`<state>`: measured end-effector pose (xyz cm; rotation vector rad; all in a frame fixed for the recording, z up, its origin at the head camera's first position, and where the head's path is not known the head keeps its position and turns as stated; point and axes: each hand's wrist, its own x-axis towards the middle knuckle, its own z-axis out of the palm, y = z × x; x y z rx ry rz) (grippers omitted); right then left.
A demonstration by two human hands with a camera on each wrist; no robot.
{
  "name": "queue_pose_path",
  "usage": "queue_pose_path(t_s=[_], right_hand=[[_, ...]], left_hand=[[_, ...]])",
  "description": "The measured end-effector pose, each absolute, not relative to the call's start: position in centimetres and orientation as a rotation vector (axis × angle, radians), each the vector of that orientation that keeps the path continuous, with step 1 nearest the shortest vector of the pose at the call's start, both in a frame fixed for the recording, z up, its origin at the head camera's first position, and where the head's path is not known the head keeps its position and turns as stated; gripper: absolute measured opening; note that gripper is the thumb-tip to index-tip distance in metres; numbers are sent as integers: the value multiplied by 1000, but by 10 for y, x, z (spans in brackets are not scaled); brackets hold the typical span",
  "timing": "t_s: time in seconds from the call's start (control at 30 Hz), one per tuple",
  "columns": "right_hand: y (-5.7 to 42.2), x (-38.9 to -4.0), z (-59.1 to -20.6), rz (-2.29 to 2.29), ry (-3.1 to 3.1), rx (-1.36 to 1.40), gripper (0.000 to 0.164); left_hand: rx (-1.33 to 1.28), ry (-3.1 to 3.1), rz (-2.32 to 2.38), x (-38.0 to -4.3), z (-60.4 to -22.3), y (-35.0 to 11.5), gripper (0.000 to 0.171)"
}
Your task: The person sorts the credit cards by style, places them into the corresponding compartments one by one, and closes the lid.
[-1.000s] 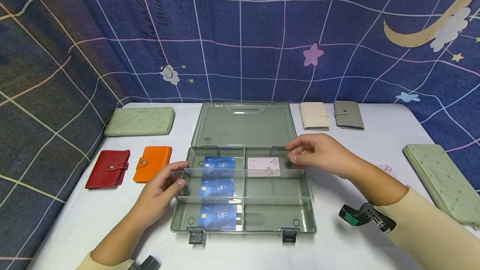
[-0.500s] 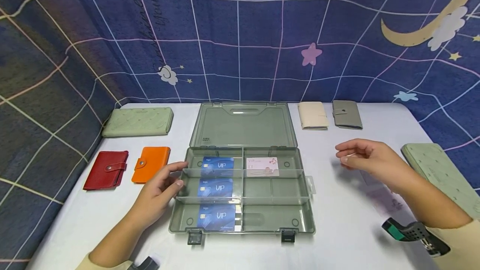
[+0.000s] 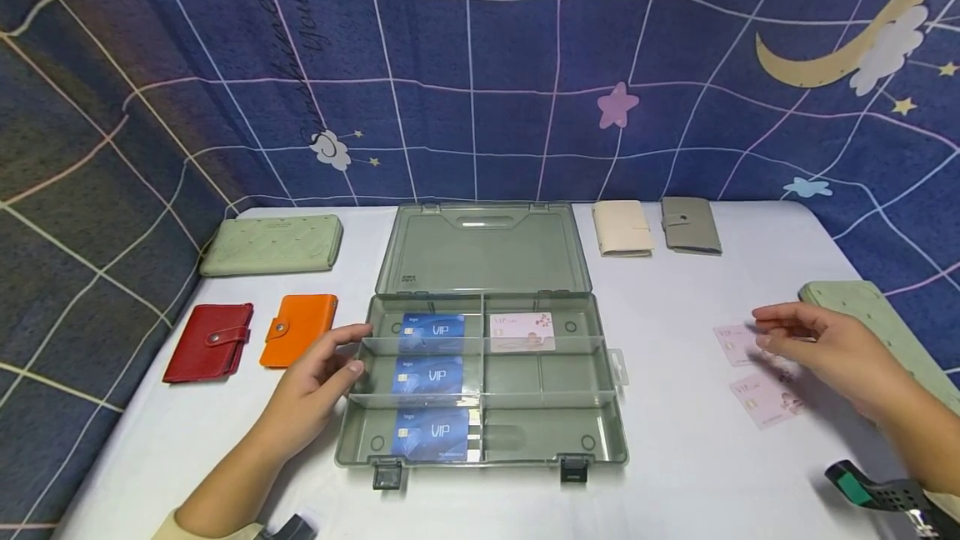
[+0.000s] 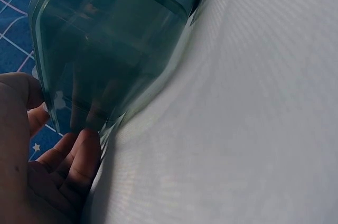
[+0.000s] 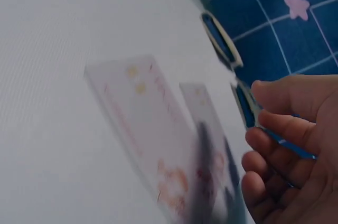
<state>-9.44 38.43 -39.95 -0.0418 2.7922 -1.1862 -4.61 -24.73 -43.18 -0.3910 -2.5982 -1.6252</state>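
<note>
My left hand (image 3: 315, 390) rests against the left side of an open, grey-green clear plastic box (image 3: 618, 440), its fingertips touching the wall. The left wrist view shows the fingers (image 4: 87, 158) at a corner of the box (image 4: 111, 44). Blue VIP cards (image 3: 431, 433) lie in the three left compartments. A pink VIP card (image 3: 522, 332) lies in the back right compartment. To the box's right, my right hand (image 3: 840, 352) hovers with loosely bent fingers, holding nothing. Under and beside it, two pink VIP cards (image 3: 767, 398) lie flat, partly covered by the hand in the head view.
At left lie a green long wallet (image 3: 273, 244), a red card holder (image 3: 210, 342) and an orange one (image 3: 300, 329). Beige (image 3: 622, 228) and grey (image 3: 690, 225) holders lie at back right. Another green wallet (image 3: 870, 311) lies right, behind my right hand.
My right hand has moved away from the box's back right compartment, rightward to above the loose pink cards. My left hand stays at the box's left side.
</note>
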Motion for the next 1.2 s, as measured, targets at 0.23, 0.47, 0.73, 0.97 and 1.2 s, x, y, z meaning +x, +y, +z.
queue_pose_path(t_s=[0.23, 0.47, 0.73, 0.97, 1.2], right_hand=[[389, -92, -408, -895, 2946, 27, 46], [383, -96, -416, -763, 3080, -6, 49], [380, -101, -419, -676, 3095, -33, 56], [388, -105, -411, -658, 3002, -107, 59], [389, -113, -408, -653, 2953, -173, 59]], left_hand=[[-376, -2594, -1624, -46, -433, -247, 44], [-379, -2591, -1633, -46, -435, -247, 42], [-386, -2593, -1637, -47, -435, -247, 43], [-386, -2592, -1641, -47, -433, -246, 43], [-378, -2594, -1640, -46, -432, -246, 43]])
